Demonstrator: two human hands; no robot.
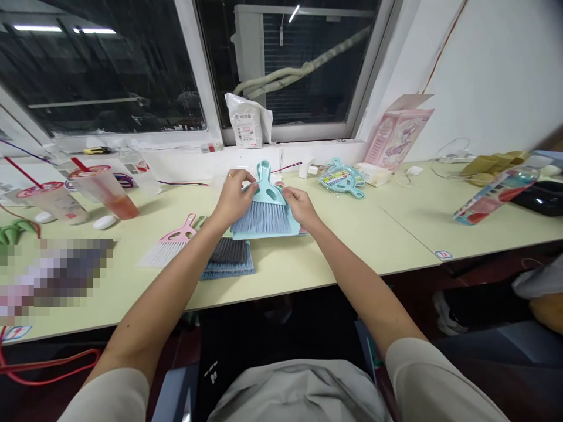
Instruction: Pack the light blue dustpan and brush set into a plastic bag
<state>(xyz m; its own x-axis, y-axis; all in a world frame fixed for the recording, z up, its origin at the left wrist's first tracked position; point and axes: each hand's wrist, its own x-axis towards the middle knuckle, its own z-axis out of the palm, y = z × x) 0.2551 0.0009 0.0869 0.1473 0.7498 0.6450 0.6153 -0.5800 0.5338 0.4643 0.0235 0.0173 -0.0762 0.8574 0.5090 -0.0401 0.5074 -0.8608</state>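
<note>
A turquoise hand brush [263,218] with grey-blue bristles lies in a matching dustpan [284,230] in front of me, handles pointing toward the window. My left hand [236,196] is closed on the left side of this set, thumb near the brush's shoulder. On the opposite side, my right hand [301,206] grips the right edge. Fingers under the set are hidden. To the left, partly behind my forearm, are a pink hand brush [180,234] with white bristles and a dark-bristled brush [229,251] above blue bristles.
A bagged turquoise brush set [342,178] lies at the back of the table [352,246]. Drink cups [105,190] stand left. A pink box [398,135] and a bottle [495,193] are right. A white package [248,122] rests on the windowsill.
</note>
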